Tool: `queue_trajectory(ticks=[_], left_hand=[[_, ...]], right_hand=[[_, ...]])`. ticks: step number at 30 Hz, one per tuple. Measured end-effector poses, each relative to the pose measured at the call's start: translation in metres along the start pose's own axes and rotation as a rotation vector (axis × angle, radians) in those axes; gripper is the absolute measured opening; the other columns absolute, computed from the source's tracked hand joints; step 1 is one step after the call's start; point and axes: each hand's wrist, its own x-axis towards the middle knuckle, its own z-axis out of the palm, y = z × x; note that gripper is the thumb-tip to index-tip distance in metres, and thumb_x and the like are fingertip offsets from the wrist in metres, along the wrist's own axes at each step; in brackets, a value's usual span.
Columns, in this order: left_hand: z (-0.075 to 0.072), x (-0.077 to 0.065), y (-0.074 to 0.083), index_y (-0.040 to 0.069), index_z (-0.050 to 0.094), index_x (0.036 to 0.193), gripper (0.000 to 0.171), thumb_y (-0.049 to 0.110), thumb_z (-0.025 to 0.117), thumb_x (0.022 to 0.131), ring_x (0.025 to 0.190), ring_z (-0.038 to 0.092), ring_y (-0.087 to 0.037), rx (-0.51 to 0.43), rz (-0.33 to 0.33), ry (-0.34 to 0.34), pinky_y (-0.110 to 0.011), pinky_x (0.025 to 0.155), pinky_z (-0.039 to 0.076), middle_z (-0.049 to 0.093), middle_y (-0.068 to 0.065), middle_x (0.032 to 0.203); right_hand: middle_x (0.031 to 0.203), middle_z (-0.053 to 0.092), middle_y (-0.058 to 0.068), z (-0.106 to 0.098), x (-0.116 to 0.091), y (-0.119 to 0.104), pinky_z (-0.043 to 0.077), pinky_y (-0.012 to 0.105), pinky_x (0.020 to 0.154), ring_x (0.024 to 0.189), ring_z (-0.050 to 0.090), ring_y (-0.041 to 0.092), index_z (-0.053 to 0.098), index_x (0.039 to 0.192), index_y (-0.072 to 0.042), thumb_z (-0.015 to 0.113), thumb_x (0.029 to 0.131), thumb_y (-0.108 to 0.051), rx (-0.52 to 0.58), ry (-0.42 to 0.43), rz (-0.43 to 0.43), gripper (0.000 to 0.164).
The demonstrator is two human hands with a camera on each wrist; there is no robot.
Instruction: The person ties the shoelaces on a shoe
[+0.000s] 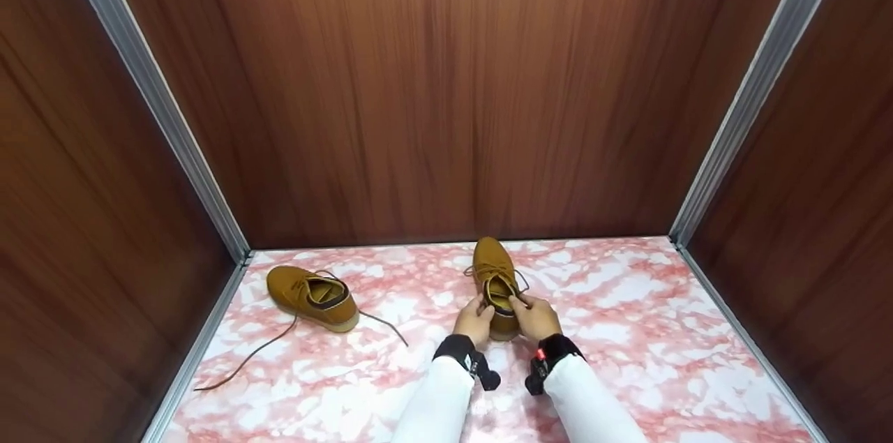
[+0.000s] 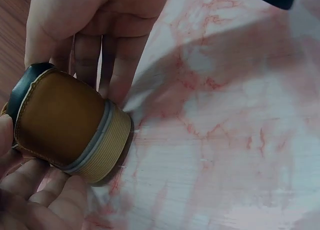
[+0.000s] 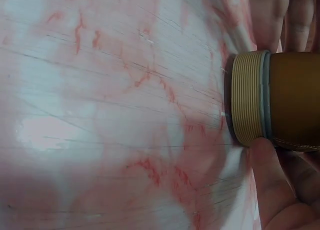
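Observation:
A brown lace-up shoe (image 1: 494, 254) stands on the marbled surface with its toe toward the back panel and its heel toward me. My left hand (image 1: 474, 321) grips the left side of its heel collar, thumb at the dark padded rim. On the opposite side, my right hand (image 1: 538, 319) holds the collar, its thumb at the opening. Loose loops of lace lie at both sides of this shoe. In the left wrist view, the brown heel (image 2: 62, 120) sits between both hands. The ridged tan sole (image 3: 247, 97) touches the surface in the right wrist view.
Further left is a second brown shoe (image 1: 289, 286), its toe pointing left and back. Its untied laces (image 1: 254, 352) trail over the pink and white marbled surface (image 1: 614, 352). Wood-grain panels (image 1: 446, 94) with metal corner strips (image 1: 167, 108) enclose the back and sides.

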Motion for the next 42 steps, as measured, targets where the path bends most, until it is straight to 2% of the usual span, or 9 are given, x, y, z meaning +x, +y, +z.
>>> queue_trajectory(ticks=[5,11,16,21,23,27,31,34,42], left_hand=[[-0.005,-0.002,-0.002,-0.003,0.041,0.143,0.048,0.016,0.048,0.1,0.131,0.052,-0.033,-0.014,0.006,-0.05,-0.044,0.112,0.039,0.056,-0.022,0.137],[-0.02,-0.004,-0.006,-0.004,0.038,0.144,0.05,0.017,0.048,0.1,0.131,0.052,-0.034,-0.023,0.025,-0.097,-0.042,0.111,0.042,0.053,-0.024,0.139],[-0.043,-0.01,-0.012,-0.004,0.038,0.145,0.054,0.023,0.05,0.1,0.131,0.052,-0.036,-0.027,0.038,-0.113,-0.044,0.11,0.042,0.053,-0.026,0.139],[-0.075,-0.018,-0.017,0.001,0.034,0.148,0.059,0.032,0.049,0.101,0.135,0.048,-0.037,-0.036,0.022,-0.123,-0.047,0.112,0.039,0.049,-0.024,0.144],[-0.088,-0.022,-0.019,0.002,0.034,0.149,0.058,0.031,0.05,0.1,0.136,0.046,-0.037,-0.052,0.032,-0.109,-0.048,0.112,0.039,0.048,-0.024,0.145],[-0.111,-0.034,-0.028,0.0,0.035,0.147,0.058,0.028,0.052,0.1,0.136,0.045,-0.039,-0.099,0.072,-0.068,-0.049,0.11,0.041,0.046,-0.026,0.145],[-0.13,-0.046,-0.036,-0.001,0.036,0.147,0.059,0.03,0.053,0.1,0.135,0.045,-0.04,-0.149,0.063,-0.016,-0.05,0.11,0.041,0.046,-0.026,0.146],[-0.143,-0.053,-0.04,0.001,0.039,0.146,0.058,0.031,0.054,0.099,0.132,0.049,-0.041,-0.165,0.043,0.045,-0.05,0.109,0.042,0.048,-0.026,0.144],[-0.177,-0.062,-0.053,0.001,0.05,0.135,0.046,0.027,0.057,0.097,0.123,0.056,-0.039,-0.207,-0.015,0.257,-0.048,0.103,0.047,0.056,-0.025,0.133]], right_hand=[[0.126,0.064,0.02,-0.001,0.0,-0.005,0.047,0.053,0.1,0.118,0.06,0.041,0.064,0.127,-0.009,0.053,0.097,-0.042,-0.024,0.022,-0.009,0.046],[0.123,0.065,0.022,-0.002,-0.001,-0.01,0.047,0.053,0.099,0.115,0.061,0.042,0.065,0.124,-0.005,0.054,0.097,-0.042,-0.024,0.012,-0.016,0.047],[0.116,0.069,0.021,-0.004,0.0,-0.01,0.048,0.05,0.098,0.109,0.065,0.038,0.064,0.125,-0.004,0.054,0.097,-0.044,-0.011,-0.027,-0.004,0.05],[0.116,0.069,0.021,-0.011,0.001,-0.008,0.049,0.048,0.098,0.108,0.066,0.036,0.061,0.127,-0.001,0.055,0.097,-0.041,-0.016,-0.056,-0.038,0.051],[0.12,0.067,0.022,-0.015,-0.001,-0.008,0.048,0.048,0.1,0.112,0.064,0.035,0.059,0.129,0.0,0.056,0.096,-0.042,-0.021,-0.062,-0.058,0.053],[0.126,0.065,0.02,-0.023,-0.008,-0.01,0.047,0.047,0.102,0.116,0.063,0.033,0.053,0.135,-0.004,0.053,0.094,-0.054,-0.016,-0.092,-0.074,0.065],[0.132,0.062,0.018,-0.03,-0.019,-0.014,0.048,0.048,0.101,0.117,0.062,0.033,0.05,0.139,-0.009,0.052,0.09,-0.063,-0.02,-0.096,-0.13,0.073],[0.136,0.059,0.018,-0.031,-0.028,-0.018,0.049,0.05,0.099,0.117,0.061,0.036,0.049,0.14,-0.01,0.055,0.092,-0.057,-0.028,-0.086,-0.198,0.068],[0.144,0.053,0.013,-0.024,-0.05,-0.033,0.038,0.05,0.113,0.134,0.049,0.032,0.048,0.142,-0.015,0.063,0.092,-0.043,-0.08,-0.064,-0.391,0.059]])
